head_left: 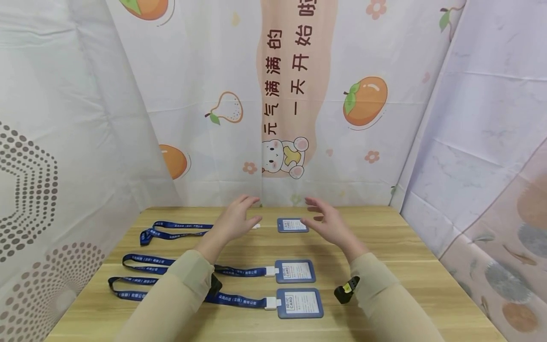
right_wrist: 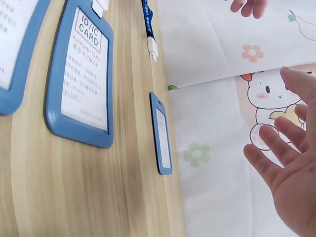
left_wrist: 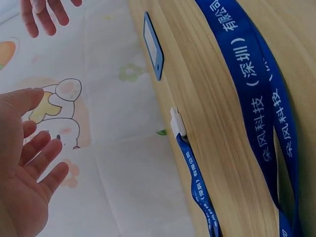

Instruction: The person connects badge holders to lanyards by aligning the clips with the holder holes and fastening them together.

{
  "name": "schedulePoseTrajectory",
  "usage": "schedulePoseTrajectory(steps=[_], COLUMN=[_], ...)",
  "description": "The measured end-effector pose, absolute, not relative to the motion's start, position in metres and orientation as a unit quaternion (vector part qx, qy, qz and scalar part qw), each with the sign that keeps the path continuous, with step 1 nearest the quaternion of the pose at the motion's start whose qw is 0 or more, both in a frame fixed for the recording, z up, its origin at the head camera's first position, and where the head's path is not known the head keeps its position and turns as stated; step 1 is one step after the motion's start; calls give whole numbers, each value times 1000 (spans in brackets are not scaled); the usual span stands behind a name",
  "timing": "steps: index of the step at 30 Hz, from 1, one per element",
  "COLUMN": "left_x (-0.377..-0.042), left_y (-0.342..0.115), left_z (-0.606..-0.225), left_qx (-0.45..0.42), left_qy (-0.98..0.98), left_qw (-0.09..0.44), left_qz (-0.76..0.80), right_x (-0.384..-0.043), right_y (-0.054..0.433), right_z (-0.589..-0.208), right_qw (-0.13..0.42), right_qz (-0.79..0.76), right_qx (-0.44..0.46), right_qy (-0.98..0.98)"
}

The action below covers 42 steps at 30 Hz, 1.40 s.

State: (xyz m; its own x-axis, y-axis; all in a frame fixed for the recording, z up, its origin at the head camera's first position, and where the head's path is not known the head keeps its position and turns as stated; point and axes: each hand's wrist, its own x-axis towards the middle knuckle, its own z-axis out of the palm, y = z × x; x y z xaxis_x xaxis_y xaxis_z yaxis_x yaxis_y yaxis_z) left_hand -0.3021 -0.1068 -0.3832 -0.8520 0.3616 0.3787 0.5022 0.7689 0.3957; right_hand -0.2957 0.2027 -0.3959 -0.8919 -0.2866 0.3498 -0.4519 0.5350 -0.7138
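Note:
Both hands are held up over the far part of the table, fingers loosely bent and palms facing each other. The left hand [head_left: 234, 219] is nearest the far blue lanyard [head_left: 183, 225], whose white clip [left_wrist: 177, 123] lies apart from any card. My right hand [head_left: 328, 222] overlaps the edge of the far blue ID card holder [head_left: 293, 225] in the head view. Neither hand holds anything. Closer in, a middle card holder [head_left: 295, 271] and a near card holder [head_left: 300, 303] lie flat, each joined by a white clip to its own blue lanyard. The left forearm hides parts of these two lanyards.
The wooden table [head_left: 384, 294] ends at a white printed curtain [head_left: 205, 152] at the back. More cloth hangs at the left [head_left: 85, 142] and right [head_left: 466, 142]. A black strap device [head_left: 344, 290] sits at the right wrist.

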Motion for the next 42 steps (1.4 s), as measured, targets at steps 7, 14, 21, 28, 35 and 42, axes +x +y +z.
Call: schedulePoseTrajectory(steps=[7,14,21,28,35,42], left_x=[-313,-326,-338,-339,-337,-337], left_y=[-106,-106,-104,-102,-106,-107], left_z=[-390,-400,-410,-422,-431,-436], left_qx=[-218,-186,-155,-164,-161,-166], left_qy=[-939,-956,-965,-971,-972,-974], left_qw=[129,85,32,-10,-49,-62], left_qz=[-234,-213,-208,-175,-163,-141], right_x=[-304,-311,-315,-314,-313,-309], right_y=[194,183,169,158,150,146], right_z=[-404,-410,-416,-427,-437,-438], right_qw=[63,26,-18,-42,-73,-94], right_qz=[480,525,575,578,528,484], right_qx=[180,144,126,116,132,139], right_qy=[-856,-838,-808,-807,-835,-859])
